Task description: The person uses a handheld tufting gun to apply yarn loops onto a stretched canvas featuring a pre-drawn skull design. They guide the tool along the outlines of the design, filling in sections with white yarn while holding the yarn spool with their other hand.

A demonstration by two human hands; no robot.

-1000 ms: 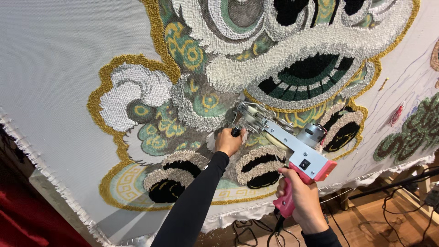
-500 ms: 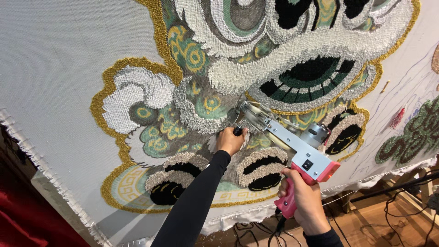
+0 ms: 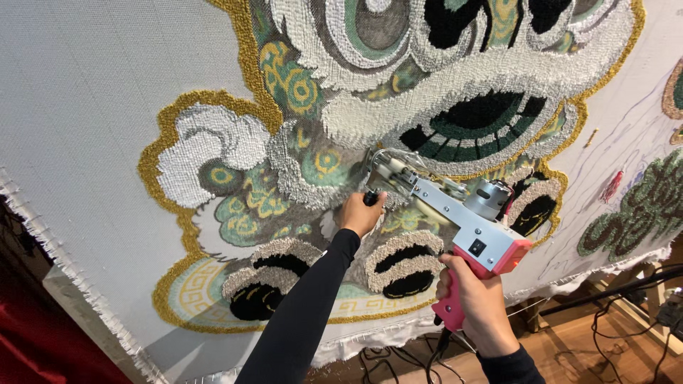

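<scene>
Stretched white backing cloth [image 3: 85,107] fills nearly my whole view, with a tufted lion-dance figure [image 3: 427,92] in cream, gold, green and black worked across it. Against it I have the tufting gun [image 3: 455,213] — silver body, pink grip — its nose pressed into the pile just below the creature's mouth. My left hand [image 3: 359,213] is curled shut around the small black front handle; my right hand [image 3: 478,307] is wrapped tight about the pink grip low down. Since a second ago the gun has edged slightly up and left across the cloth (only a small shift), so the line of work is creeping along that patch. The needle tip is buried in yarn — I cannot make it out — and the cloth's edges run out of frame, as do the cables [image 3: 398,359] on the floor.
</scene>
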